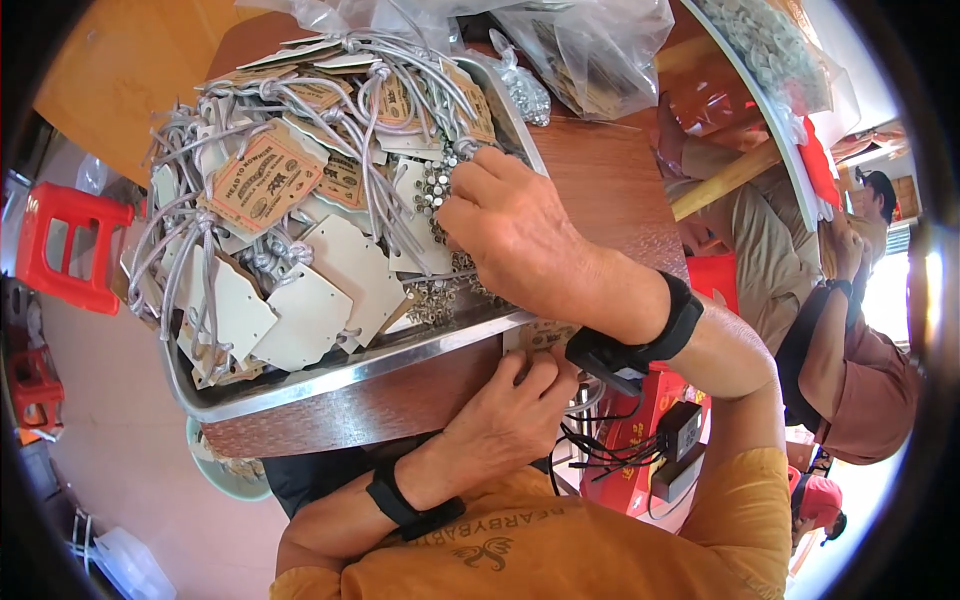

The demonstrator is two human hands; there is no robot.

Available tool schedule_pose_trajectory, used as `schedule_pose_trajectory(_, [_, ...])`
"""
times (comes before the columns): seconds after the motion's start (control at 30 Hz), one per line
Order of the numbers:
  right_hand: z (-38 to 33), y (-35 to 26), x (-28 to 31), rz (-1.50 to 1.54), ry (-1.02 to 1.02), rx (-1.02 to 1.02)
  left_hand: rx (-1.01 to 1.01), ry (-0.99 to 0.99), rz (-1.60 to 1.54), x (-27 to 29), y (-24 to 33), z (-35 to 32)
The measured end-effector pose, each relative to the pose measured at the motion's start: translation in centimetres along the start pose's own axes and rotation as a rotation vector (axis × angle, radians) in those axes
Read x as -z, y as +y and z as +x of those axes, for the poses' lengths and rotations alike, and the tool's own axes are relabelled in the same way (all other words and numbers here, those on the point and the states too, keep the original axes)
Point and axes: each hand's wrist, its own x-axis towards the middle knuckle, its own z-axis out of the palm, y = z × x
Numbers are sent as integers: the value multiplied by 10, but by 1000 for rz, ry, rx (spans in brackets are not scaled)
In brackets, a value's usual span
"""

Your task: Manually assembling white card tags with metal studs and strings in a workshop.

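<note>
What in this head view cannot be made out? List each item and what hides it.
- Right hand fingertips: curled down into the tray; what they grip is hidden.
- Left hand fingertips: tucked against a tag at the tray's rim.
- Small metal pieces: too small to identify.
- Bags: cut off by the top edge.

Heaped tags (300,200) and cords (190,240) crowd the tray (330,378); bare table (600,180) beside it lies open up to the plastic bags (590,50).

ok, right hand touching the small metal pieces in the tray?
Touching. In the head view the right hand reaches into the metal tray and its fingertips press into the pile of small metal pieces, no gap visible.
</note>
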Motion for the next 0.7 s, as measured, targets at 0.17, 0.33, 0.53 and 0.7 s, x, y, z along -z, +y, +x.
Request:
schedule_pose_trajectory(0.17, [1,5,-3,65,-54,-11,22,-3,11,-2,1,0])
schedule_pose_trajectory(0.33, [-3,4,-6,100,-33,-34,21,30,-16,-3,2,-1])
schedule_pose_trajectory(0.53, [-10,4,1,184,107,-41,25,36,-49,-4,3,1])
schedule_pose_trajectory(0.7, [-32,-1,41,239,168,-93,36,13,-24,0,0,0])
